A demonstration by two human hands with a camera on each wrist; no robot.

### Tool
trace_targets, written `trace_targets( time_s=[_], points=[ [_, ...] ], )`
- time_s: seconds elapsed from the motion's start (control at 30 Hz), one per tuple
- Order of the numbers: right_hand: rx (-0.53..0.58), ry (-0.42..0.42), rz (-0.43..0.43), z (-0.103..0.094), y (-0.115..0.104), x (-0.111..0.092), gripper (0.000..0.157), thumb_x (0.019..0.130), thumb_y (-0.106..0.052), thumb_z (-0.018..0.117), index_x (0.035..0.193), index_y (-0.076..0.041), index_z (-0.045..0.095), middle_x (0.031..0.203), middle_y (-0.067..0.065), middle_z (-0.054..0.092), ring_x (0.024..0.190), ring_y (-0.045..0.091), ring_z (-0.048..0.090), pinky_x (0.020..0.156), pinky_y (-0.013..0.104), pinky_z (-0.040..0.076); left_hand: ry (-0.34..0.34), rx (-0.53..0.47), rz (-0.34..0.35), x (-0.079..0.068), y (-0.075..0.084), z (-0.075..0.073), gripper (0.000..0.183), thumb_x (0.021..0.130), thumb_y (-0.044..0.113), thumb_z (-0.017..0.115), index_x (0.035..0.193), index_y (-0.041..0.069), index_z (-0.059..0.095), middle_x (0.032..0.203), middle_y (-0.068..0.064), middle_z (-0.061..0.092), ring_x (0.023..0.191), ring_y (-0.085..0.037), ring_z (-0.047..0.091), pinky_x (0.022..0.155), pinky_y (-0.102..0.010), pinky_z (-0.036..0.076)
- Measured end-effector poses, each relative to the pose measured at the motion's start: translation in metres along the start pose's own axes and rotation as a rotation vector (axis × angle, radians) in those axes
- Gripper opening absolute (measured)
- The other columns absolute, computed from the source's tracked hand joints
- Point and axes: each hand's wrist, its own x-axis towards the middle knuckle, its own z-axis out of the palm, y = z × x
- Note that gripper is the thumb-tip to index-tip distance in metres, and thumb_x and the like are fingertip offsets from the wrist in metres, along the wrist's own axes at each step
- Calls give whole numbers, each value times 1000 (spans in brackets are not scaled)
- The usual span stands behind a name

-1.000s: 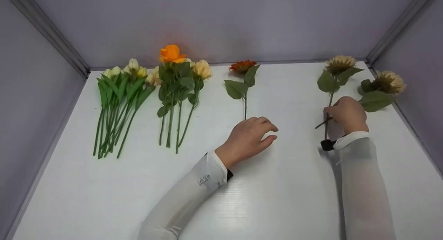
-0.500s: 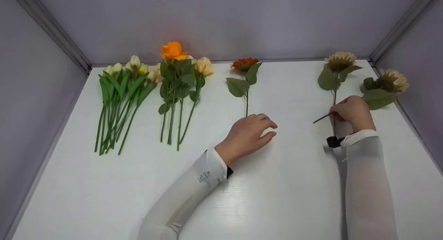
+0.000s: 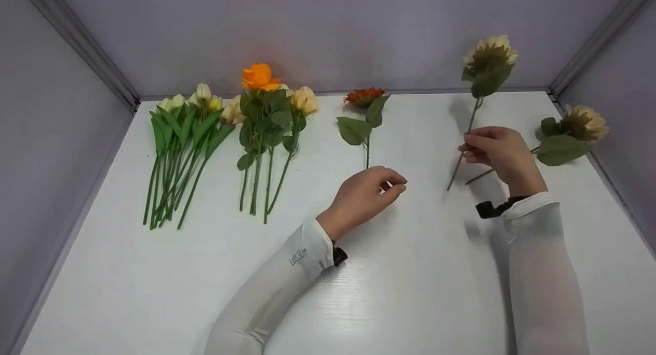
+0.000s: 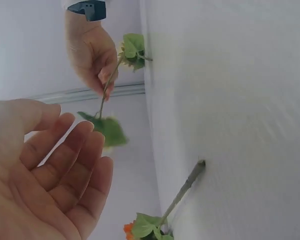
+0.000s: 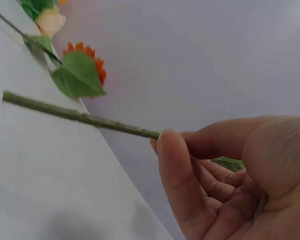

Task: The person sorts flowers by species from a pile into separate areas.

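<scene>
My right hand (image 3: 505, 152) pinches the stem of a cream sunflower (image 3: 489, 58) between thumb and fingertips. The flower is tilted, its head up against the back wall and its stem end pointing down left. In the right wrist view the lower stem (image 5: 80, 116) sticks out past the thumb. A second cream sunflower (image 3: 584, 124) lies at the right, its stem passing behind that hand. My left hand (image 3: 364, 199) hovers over the table with nothing in it, fingers loosely bent, just in front of the stem of a red-orange sunflower (image 3: 364, 98).
Tulips (image 3: 187, 124) lie in a bunch at the left of the white table (image 3: 400, 293). Beside them are several roses (image 3: 305, 101), one of them bright orange (image 3: 260, 77). Grey walls (image 3: 333, 32) enclose the back and both sides.
The right hand has lifted the cream sunflower off the table and shifted it slightly left, head raised. The left hand's thumb and fingers have drawn closer together.
</scene>
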Motion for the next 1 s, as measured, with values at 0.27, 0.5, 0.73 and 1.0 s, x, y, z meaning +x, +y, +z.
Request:
trace_targets(
  time_s=[0.27,0.5,0.73,1.0],
  points=[
    [128,-183,-126,71,5,0,37,87,-16,67,109,10,53,95,24,61,75,24,63,67,32,55,12,-196,-141,4,-5,-6,23,87,44,61,104,29,69,94,24,61,84,2,56,71,-22,46],
    [126,-278,-149,101,6,-12,36,87,-16,67,107,10,52,91,23,61,72,23,62,65,32,54,-24,-249,-177,2,-5,-11,14,86,37,66,95,28,71,87,18,64,77,-4,57,68,-24,48],
    [123,-305,-148,105,3,-12,36,88,-17,65,110,9,53,93,24,62,71,24,63,63,32,54,-43,-229,-187,0,-4,-13,7,85,33,67,89,27,69,82,15,64,72,-5,59,64,-25,48],
    [129,-123,-190,96,0,-7,37,86,-23,68,108,6,61,87,20,63,68,24,61,56,28,53,-137,-150,-190,-2,0,-11,5,84,33,68,84,28,67,77,17,63,69,-3,58,61,-24,47]
  ],
)
